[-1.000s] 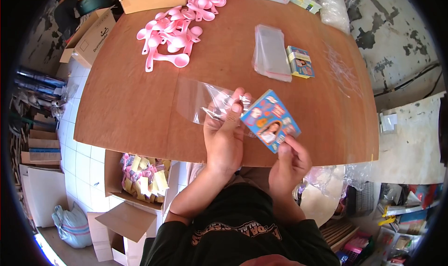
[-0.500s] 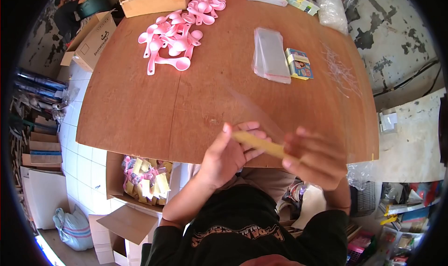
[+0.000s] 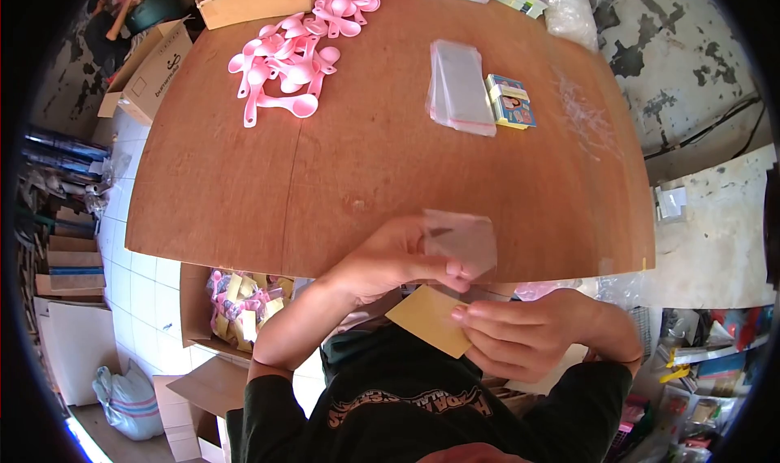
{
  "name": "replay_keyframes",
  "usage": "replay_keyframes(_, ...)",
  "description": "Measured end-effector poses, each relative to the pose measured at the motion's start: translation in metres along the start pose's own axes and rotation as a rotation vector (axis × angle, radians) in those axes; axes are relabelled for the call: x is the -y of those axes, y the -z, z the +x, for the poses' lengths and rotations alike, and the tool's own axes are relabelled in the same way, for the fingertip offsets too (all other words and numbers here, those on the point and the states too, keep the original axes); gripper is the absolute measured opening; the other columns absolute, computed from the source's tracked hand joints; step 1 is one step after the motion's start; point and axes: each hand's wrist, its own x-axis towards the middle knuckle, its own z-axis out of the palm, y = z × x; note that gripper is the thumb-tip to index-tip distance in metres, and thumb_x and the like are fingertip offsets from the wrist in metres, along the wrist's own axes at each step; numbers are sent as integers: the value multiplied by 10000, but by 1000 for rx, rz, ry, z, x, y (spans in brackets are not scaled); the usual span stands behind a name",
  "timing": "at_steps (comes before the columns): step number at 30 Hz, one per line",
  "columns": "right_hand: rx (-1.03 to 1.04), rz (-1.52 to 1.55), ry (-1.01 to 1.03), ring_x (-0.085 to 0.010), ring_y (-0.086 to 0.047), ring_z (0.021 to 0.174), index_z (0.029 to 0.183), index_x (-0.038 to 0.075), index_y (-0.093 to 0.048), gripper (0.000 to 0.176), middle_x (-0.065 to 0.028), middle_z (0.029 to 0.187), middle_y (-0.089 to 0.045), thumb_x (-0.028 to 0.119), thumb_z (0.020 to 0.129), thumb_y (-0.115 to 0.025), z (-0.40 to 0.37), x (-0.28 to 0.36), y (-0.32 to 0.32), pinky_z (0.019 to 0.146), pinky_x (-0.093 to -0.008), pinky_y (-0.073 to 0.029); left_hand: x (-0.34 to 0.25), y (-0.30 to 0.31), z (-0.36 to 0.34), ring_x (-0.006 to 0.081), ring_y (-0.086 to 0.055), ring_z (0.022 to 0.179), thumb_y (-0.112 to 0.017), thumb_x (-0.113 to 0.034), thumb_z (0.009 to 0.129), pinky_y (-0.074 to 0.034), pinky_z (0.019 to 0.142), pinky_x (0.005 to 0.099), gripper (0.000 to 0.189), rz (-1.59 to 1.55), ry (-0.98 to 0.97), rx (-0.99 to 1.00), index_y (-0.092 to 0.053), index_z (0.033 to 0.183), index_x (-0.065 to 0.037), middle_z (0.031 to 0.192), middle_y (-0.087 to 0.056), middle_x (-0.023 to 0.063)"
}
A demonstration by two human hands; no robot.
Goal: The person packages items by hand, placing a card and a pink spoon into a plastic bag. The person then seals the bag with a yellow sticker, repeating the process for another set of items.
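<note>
Readable writing was scarce: a carton (image 3: pixel 150 65) off the table's far left corner carried a dark logo and one printed word too small to make out, and the white lettering on the person's black shirt (image 3: pixel 406 402) was too warped to read. The small pack (image 3: pixel 510 101) on the table (image 3: pixel 366 154) showed a printed portrait and a yellow band, with no legible text. Counts were as follows: one card, one loose bag, one bag stack (image 3: pixel 459 89) lying just beside the pack and touching it, one heap of pink spoons (image 3: pixel 284 57) too tangled to count but well over a dozen, and one open box (image 3: pixel 240 305) below the near edge, filled with yellow and pink packets. The left hand (image 3: pixel 390 260) was closed in a pinch on the bag (image 3: pixel 465 242), thumb and fingertips gripping its lower edge. The bag was clear, thin film, standing up at the table's near edge. The right hand (image 3: pixel 520 337) held the card (image 3: pixel 429 321) with fingers curled over its right end and the thumb beneath. The card was a flat rectangle, plain tan side up and tilted, below the table edge and above the person's lap, just under the bag and apart from it.
</note>
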Motion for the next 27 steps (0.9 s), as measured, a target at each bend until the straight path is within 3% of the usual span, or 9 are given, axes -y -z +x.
replay_keyframes(4,-257,25,-434,-266,-665,907,876,24,-653,95,-131,896,-674,57,798,-611,-14,3,5,865,-387,-511,0,6,-4,157,-660,877,-678,-62,848,-540,811,283,563,-167,-248,-304,-425,1345,15,1088,-635,144)
replay_keyframes(5,-376,9,-645,-255,-667,897,899,17,-656,96,-147,918,-676,17,805,-635,-16,3,1,849,-370,-513,-1,6,-2,156,-656,897,-674,-63,852,-537,827,286,564,-220,-432,-409,-421,1350,11,1081,-640,145)
replay_keyframes(6,-377,9,-634,-255,-667,897,899,17,-656,96,-147,918,-676,17,805,-635,-18,10,-9,849,-370,-513,-3,7,0,156,-652,917,-671,-65,855,-535,843,290,565,-273,-620,-513,-418,1355,7,1073,-645,146)
replay_keyframes(8,-874,61,-1195,-211,-665,868,967,-31,-651,151,-173,947,-678,-28,817,-662,-22,29,-39,812,-318,-512,-5,5,6,156,-640,947,-658,-47,862,-521,878,292,545,-311,-723,-564,-425,1351,6,1067,-645,141)
replay_keyframes(11,-1344,109,-1476,-140,-639,850,1035,-74,-639,196,-144,951,-682,6,857,-653,0,24,-75,772,-250,-500,-4,2,9,149,-629,967,-661,-41,859,-506,899,289,558,-317,-817,-606,-415,1357,8,1074,-642,128)
replay_keyframes(14,-1433,396,-1594,-124,-632,847,1029,-73,-639,197,-133,942,-681,15,854,-661,13,25,-87,766,-235,-495,-4,-3,12,142,-618,993,-623,-30,881,-520,872,277,506,-280,-868,-651,-430,1348,4,1082,-632,112)
replay_keyframes(20,-1583,548,-1498,-101,-627,818,1020,-66,-642,184,-115,916,-683,9,853,-660,31,24,-92,752,-210,-484,3,-6,16,168,-640,971,-703,28,801,-502,894,305,640,-179,-909,-750,-394,1362,29,1026,-666,164)
replay_keyframes(23,-1532,564,-1475,-128,-628,859,1029,-91,-623,185,-127,927,-670,-25,856,-630,33,25,-91,811,-239,-491,3,-8,18,176,-648,967,-711,32,792,-506,887,305,640,-175,-896,-767,-399,1350,38,1010,-674,175)
replay_keyframes(27,-1286,358,-1496,-113,-629,797,1009,-83,-638,174,-117,884,-677,-1,856,-642,36,33,-93,735,-225,-497,2,-9,16,176,-652,955,-714,21,793,-513,880,308,620,-171,-909,-799,-413,1334,41,1017,-674,183)
